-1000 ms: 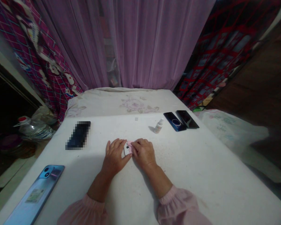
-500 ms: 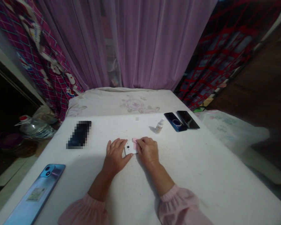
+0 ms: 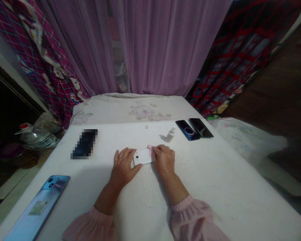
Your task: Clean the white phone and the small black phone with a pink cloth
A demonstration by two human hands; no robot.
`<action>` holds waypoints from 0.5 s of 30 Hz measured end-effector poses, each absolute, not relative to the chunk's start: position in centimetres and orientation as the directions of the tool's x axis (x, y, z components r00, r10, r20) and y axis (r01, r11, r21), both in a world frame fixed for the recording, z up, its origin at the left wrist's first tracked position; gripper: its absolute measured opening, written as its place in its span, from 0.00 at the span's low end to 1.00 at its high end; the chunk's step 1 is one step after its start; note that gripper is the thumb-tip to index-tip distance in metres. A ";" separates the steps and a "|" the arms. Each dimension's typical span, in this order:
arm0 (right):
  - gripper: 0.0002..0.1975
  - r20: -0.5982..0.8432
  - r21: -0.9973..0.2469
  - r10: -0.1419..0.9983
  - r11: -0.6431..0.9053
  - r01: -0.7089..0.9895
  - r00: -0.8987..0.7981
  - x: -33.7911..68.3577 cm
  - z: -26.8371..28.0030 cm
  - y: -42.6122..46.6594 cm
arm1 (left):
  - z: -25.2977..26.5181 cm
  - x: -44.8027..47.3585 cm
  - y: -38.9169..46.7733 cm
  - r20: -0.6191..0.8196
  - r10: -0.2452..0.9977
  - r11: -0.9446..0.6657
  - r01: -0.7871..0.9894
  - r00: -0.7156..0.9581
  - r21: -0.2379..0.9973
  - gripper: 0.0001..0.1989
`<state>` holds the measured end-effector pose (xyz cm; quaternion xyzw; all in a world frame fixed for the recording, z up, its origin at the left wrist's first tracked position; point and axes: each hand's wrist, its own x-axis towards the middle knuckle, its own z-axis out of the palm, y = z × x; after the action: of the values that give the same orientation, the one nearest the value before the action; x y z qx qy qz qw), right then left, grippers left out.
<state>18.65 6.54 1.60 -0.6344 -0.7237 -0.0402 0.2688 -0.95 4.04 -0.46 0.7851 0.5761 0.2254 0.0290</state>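
Observation:
A white phone point(image 3: 143, 158) lies back side up on the table, its camera at the left end. My left hand point(image 3: 124, 166) grips that end, fingertips on the far edge and thumb on the near edge. Pinched in my right hand point(image 3: 163, 160) is a small pink cloth point(image 3: 150, 151), pressed on the phone's back towards its right end. That end of the phone is hidden under the right hand. Beyond the right hand stands a small white spray bottle point(image 3: 170, 135).
A blue phone point(image 3: 187, 130) and a black phone point(image 3: 201, 128) lie at the back right. A pixelated dark object point(image 3: 84, 144) is at the left. Near the front left lies a large light-blue phone point(image 3: 38, 207). A tiny pale square point(image 3: 146, 127) rests towards the back.
My right hand has slid right along the white phone with the pink cloth, uncovering more of its back. The left hand stays on the phone's left end.

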 end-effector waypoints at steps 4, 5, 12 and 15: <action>0.07 0.396 -0.283 0.906 0.277 0.918 -0.152 16.8 2.2 5.9 | -0.6 -0.9 4.1 0.323 0.916 -0.339 0.890 0.239 0.304 0.28; 0.07 0.386 -0.286 0.905 0.302 0.910 -0.179 16.5 2.3 5.8 | -0.7 -1.0 4.2 0.323 0.915 -0.343 0.889 0.243 0.303 0.28; 0.07 0.391 -0.293 0.917 0.210 0.933 -0.084 18.1 1.8 6.5 | -0.9 -1.3 4.2 0.316 0.916 -0.347 0.886 0.249 0.307 0.28; 0.07 0.413 -0.280 0.910 0.164 0.946 -0.036 19.2 1.4 6.9 | -0.8 -1.3 4.2 0.317 0.916 -0.346 0.886 0.247 0.309 0.28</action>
<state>19.16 6.91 1.39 -0.6455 -0.7187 -0.0349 0.2560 -1.31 4.15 -0.84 0.7889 0.5709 0.2250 0.0331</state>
